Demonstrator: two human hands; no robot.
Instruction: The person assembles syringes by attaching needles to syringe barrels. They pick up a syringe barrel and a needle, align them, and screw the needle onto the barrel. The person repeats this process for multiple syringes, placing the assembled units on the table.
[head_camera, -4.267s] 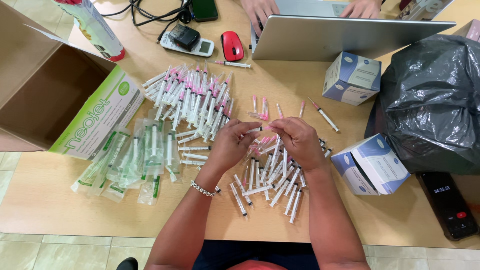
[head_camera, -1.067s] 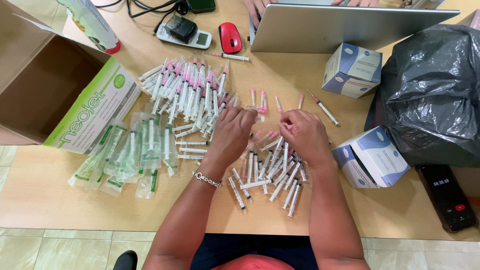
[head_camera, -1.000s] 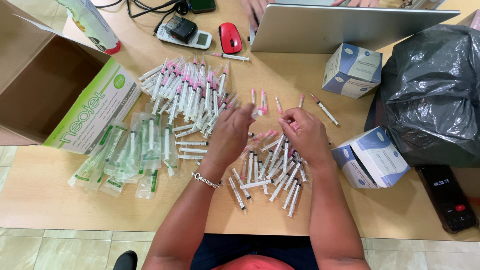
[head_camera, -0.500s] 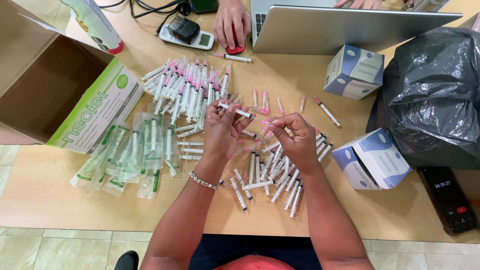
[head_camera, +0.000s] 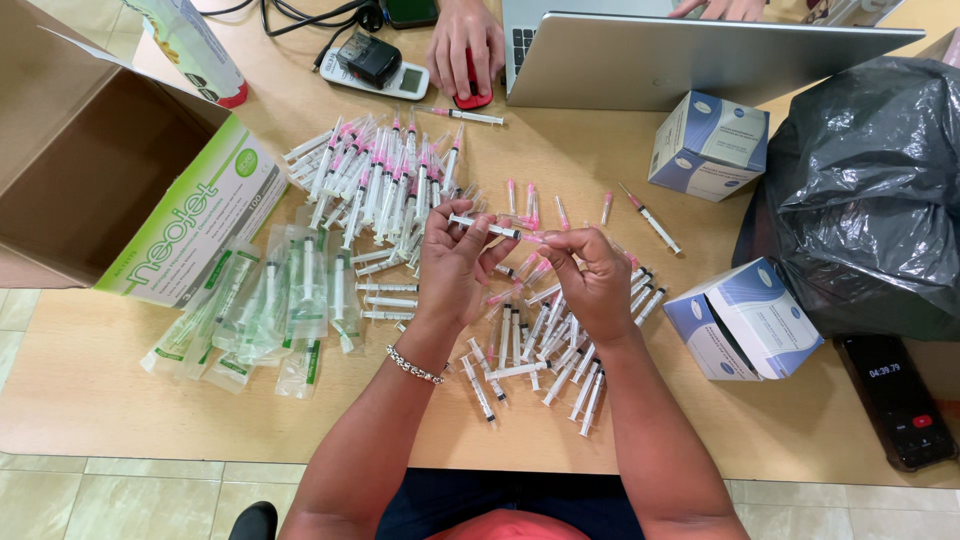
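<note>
Just above the middle of the frame, the person's left hand (head_camera: 455, 265) is pinching a slim clear plastic syringe (head_camera: 484, 226) at its barrel, and the syringe's long axis is lying nearly level across the picture, tipping slightly down toward the right — its far end is pointing straight at the right hand (head_camera: 598, 283). That hand is sitting just beside the tip, fingers curled in and closing on a small pink needle cap (head_camera: 534, 239), so the two hands are almost meeting end to end along the syringe's line; the left hand is the one carrying the barrel, the right the nearer one to the tip. Neither hand is lying flat or slack; both are grasping. Below the hands, a loose heap of uncapped clear syringes (head_camera: 545, 345) is spreading over the light wooden table (head_camera: 120, 400), and toward the upper left a row of pink-capped syringes (head_camera: 385, 180) is lying side by side. Left of centre, sealed clear wrappers (head_camera: 270, 305) are resting near a green-and-white carton (head_camera: 195, 225). At the top edge, another person's hand (head_camera: 465, 45) is covering a red mouse beside a grey laptop (head_camera: 690, 60).
</note>
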